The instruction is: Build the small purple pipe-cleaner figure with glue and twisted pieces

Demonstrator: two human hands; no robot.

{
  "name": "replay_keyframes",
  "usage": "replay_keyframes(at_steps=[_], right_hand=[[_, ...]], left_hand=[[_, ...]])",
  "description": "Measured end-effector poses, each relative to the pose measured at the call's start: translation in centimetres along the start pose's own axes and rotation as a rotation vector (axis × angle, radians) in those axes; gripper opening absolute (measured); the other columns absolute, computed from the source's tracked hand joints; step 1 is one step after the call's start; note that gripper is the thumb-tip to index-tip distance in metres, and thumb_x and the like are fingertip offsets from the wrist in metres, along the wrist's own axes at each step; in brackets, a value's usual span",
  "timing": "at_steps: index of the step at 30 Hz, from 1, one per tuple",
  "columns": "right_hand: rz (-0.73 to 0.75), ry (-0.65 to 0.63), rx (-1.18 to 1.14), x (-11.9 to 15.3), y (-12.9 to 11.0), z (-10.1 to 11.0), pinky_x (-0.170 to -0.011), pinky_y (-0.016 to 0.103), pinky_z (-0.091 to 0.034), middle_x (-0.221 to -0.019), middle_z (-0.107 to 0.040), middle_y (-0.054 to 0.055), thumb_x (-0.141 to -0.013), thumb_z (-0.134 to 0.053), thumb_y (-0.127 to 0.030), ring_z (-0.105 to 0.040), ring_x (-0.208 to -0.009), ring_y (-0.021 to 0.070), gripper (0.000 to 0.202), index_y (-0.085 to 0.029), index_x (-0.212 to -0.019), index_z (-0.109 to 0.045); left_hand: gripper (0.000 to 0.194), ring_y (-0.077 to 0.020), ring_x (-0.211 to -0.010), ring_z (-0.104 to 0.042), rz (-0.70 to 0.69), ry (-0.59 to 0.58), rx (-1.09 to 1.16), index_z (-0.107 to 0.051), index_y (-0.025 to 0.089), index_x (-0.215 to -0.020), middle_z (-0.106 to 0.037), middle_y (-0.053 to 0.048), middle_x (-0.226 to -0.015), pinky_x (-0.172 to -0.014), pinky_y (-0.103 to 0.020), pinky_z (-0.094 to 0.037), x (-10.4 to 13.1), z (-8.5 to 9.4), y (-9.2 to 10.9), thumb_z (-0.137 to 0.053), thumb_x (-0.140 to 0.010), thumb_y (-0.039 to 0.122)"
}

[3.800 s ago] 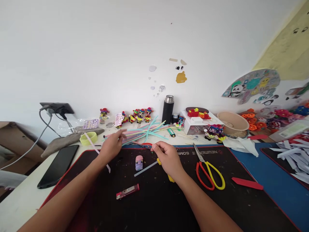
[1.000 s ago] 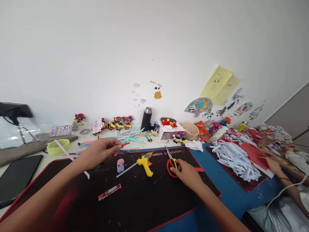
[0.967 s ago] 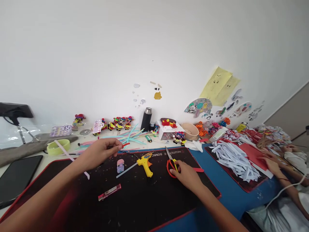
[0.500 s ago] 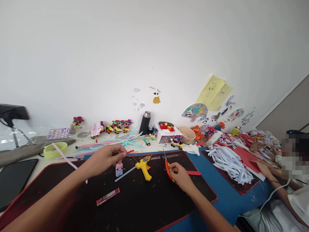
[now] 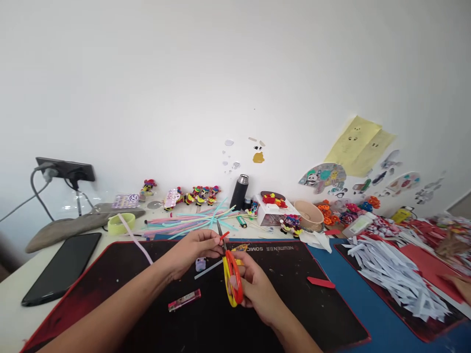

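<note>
Plain white wall (image 5: pixel 165 98) behind, with stickers and yellow paper sheets (image 5: pixel 356 142) at upper right; below, a pale table (image 5: pixel 25 318) with a red-edged black mat (image 5: pixel 324 321).

At centre, above the mat: left hand (image 5: pixel 200 247) with thumb and fingertips together, clamped on a short red piece (image 5: pixel 224 236). Right hand (image 5: pixel 253 282) wrapped around the red and yellow handles of a pair of scissors (image 5: pixel 230 260), blades pointing up and away, crossing beside the left fingertips at the red piece. Contact between blades and red piece: impossible to tell at this size.

Behind the hands, partly hidden: a glue gun (image 5: pixel 241 248) with a translucent glue stick (image 5: pixel 208 269) at its rear, and a small purple figure (image 5: pixel 200 265) just below the left hand. Nearer the front of the mat, a pink lighter-shaped object (image 5: pixel 184 299); to the right, well apart from the scissors, a flat red strip (image 5: pixel 321 282).

Along the back: pipe cleaners (image 5: pixel 195 220) in a loose pastel heap, a black flask (image 5: pixel 239 192) and a beige bowl (image 5: pixel 309 213). At left, a black phone (image 5: pixel 62 269) near a pale green ring (image 5: pixel 121 224). At far right, a pile of white paper strips (image 5: pixel 399 279).
</note>
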State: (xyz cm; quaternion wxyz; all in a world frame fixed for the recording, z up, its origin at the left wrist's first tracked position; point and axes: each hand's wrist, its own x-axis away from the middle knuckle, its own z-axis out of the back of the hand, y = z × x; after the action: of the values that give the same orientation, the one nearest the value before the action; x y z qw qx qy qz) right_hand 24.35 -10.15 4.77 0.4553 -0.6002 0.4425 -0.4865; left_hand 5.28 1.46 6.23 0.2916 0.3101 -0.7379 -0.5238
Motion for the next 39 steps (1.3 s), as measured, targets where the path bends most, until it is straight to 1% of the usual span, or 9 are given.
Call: replay_keyframes(at_steps=[4,9,14,19,22,25,30,33,39], right_hand=[[0.006,-0.024,-0.068,-1.1,1.0,-0.4,-0.038,0.016,-0.016,-0.066,-0.063,-0.005,-0.082,-0.08,-0.059,-0.032,-0.041,0.0044,0.065,-0.022,-0.127,-0.052],[0.142,0.162,0.041,-1.3,1.4,1.4,-0.05,0.021,-0.032,-0.063,-0.052,-0.008,-0.077,-0.085,-0.058,-0.042,-0.052,0.0091,0.059,-0.022,-0.116,-0.061],[0.118,0.339,0.284,-0.3,1.9,6.2,-0.056,0.026,-0.038,-0.072,-0.057,-0.003,-0.081,-0.076,-0.059,-0.048,-0.058,0.0142,0.053,-0.021,-0.115,-0.062],[0.033,0.447,0.741,1.1,1.7,10.9,-0.056,0.028,-0.034,-0.062,-0.049,-0.006,-0.09,-0.062,-0.049,-0.048,-0.056,0.0174,0.038,-0.022,-0.117,-0.064],[-0.037,0.498,1.063,1.6,1.1,12.4,-0.06,0.03,-0.033,-0.067,-0.06,-0.002,-0.092,-0.06,-0.043,-0.058,-0.065,0.0214,0.035,-0.023,-0.119,-0.067],[-0.101,0.471,1.193,2.1,0.4,12.9,-0.063,0.031,-0.035,-0.078,-0.071,0.004,-0.093,-0.06,-0.042,-0.065,-0.072,0.0242,0.035,-0.023,-0.119,-0.07],[0.056,0.414,1.099,3.0,-0.8,10.2,-0.064,0.032,-0.041,-0.08,-0.073,0.004,-0.098,-0.053,-0.048,-0.064,-0.069,0.0231,0.035,-0.025,-0.11,-0.076],[0.095,0.218,1.005,2.7,-1.2,6.0,-0.065,0.031,-0.044,-0.077,-0.073,0.003,-0.098,-0.059,-0.044,-0.066,-0.07,0.0228,0.027,-0.027,-0.106,-0.078],[0.26,-0.148,1.23,-0.2,-0.3,-2.6,-0.073,0.03,-0.046,-0.093,-0.08,0.004,-0.099,-0.067,-0.039,-0.074,-0.081,0.0236,0.03,-0.027,-0.126,-0.071]], left_hand=[[0.044,-0.0196,-0.085,-0.07,-0.042,-0.006,-0.1,-0.07,0.017,-0.087,-0.075,-0.005,-0.085,-0.083,-0.031,-0.054,-0.1,0.4,0.2,-0.085,-0.075,0.057],[0.045,-0.0241,-0.098,-0.068,-0.061,-0.098,-0.317,-0.067,0.019,-0.087,-0.074,-0.006,-0.097,-0.087,-0.035,-0.054,0.3,0.3,1.0,-0.078,-0.078,0.062],[0.046,-0.0212,-0.084,-0.065,-0.085,0.002,-0.466,-0.065,0.02,-0.09,-0.074,-0.005,-0.092,-0.077,-0.033,-0.051,0.3,1.4,2.2,-0.07,-0.082,0.065],[0.047,-0.0214,-0.083,-0.065,-0.115,-0.001,-0.493,-0.064,0.02,-0.089,-0.075,-0.006,-0.089,-0.077,-0.033,-0.05,0.5,2.3,3.3,-0.068,-0.085,0.066],[0.045,-0.0212,-0.083,-0.066,-0.128,-0.009,-0.511,-0.065,0.02,-0.088,-0.075,-0.006,-0.089,-0.08,-0.034,-0.051,0.7,2.3,3.7,-0.067,-0.087,0.065],[0.044,-0.0214,-0.083,-0.067,-0.137,-0.02,-0.51,-0.066,0.019,-0.087,-0.075,-0.006,-0.089,-0.08,-0.034,-0.051,0.8,2.3,3.9,-0.067,-0.087,0.063],[0.042,-0.0203,-0.081,-0.067,-0.166,-0.002,-0.529,-0.068,0.02,-0.086,-0.074,-0.003,-0.084,-0.079,-0.033,-0.052,0.9,2.4,4.1,-0.068,-0.087,0.062],[0.04,-0.0203,-0.083,-0.067,-0.167,-0.012,-0.538,-0.068,0.019,-0.089,-0.074,-0.004,-0.086,-0.08,-0.033,-0.052,0.9,2.5,4.0,-0.067,-0.089,0.059],[0.036,-0.0186,-0.081,-0.067,-0.181,-0.032,-0.49,-0.068,0.018,-0.09,-0.075,-0.005,-0.09,-0.076,-0.032,-0.053,0.6,2.7,3.4,-0.069,-0.089,0.054]])
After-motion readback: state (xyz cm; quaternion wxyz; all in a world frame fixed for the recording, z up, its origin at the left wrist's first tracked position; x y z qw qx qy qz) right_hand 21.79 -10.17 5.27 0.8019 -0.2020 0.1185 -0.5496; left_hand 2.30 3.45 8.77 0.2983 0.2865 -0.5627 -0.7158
